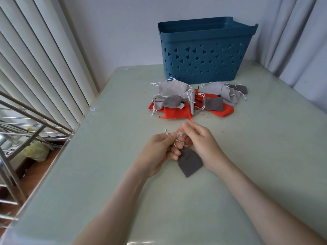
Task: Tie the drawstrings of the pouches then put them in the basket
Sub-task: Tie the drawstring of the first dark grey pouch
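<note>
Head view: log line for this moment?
step: tying drawstring | left hand: pinches drawstring | right hand: pinches drawstring | dark grey pouch: below hands | pouch pile: before blue basket

pale green table [109, 174], white curtains [300, 41], metal rack [21, 131] at left.

We hold a dark grey pouch [190, 161] over the middle of the table [106, 183], its neck gathered up between our hands. Our left hand [159, 152] pinches the white drawstring [166, 131] with curled fingers, and one cord end sticks out past the thumb. Our right hand [200, 142] pinches the same cord just beside it. We cannot tell whether the pouch rests on the top or hangs. Toward the far edge lies a pile of pouches [177, 112] in light grey, dark grey and red. Just behind the pile, at the far edge, stands the blue basket [207, 55] with triangular holes.
</note>
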`<action>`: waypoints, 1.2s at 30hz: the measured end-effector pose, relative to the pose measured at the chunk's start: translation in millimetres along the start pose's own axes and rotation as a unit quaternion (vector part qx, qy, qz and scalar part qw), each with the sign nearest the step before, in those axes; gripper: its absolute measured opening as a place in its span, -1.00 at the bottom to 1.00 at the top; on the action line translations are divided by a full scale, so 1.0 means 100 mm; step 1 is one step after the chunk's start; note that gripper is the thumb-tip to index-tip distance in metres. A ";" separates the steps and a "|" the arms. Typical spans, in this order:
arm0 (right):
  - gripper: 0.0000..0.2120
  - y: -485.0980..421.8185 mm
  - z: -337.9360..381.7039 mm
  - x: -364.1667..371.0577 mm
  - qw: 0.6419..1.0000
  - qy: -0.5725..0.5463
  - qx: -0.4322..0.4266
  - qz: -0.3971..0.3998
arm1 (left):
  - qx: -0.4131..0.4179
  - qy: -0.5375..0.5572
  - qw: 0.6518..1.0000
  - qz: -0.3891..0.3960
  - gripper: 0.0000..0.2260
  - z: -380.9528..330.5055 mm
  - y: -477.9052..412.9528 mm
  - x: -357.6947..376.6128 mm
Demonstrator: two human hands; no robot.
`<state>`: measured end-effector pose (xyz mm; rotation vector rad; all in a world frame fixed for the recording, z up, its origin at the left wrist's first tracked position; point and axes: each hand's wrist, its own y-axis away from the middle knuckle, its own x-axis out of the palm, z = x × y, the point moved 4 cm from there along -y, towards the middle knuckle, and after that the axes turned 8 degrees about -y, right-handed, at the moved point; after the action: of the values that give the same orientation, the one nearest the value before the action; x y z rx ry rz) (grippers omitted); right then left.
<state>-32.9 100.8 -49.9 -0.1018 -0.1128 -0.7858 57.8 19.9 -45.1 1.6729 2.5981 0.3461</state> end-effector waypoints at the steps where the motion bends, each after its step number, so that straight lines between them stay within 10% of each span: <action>1: -0.79 0.00 0.01 0.00 1.000 0.015 -0.006 0.006 | 0.000 0.004 1.000 -0.007 -0.75 0.00 -0.01 -0.02; 28: -0.86 0.07 -0.09 0.03 0.988 -0.036 0.106 0.110 | 0.113 -0.156 0.973 -0.130 -0.78 0.06 -0.08 -0.16; 36: -0.83 0.07 -0.03 -0.02 0.988 -0.009 0.109 0.112 | 0.104 -0.148 0.983 -0.042 -0.88 -0.04 -0.03 -0.19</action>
<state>-29.1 106.4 -53.1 0.0852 -0.2007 -0.5447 62.1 0.9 -44.0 1.5236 2.5383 -0.1707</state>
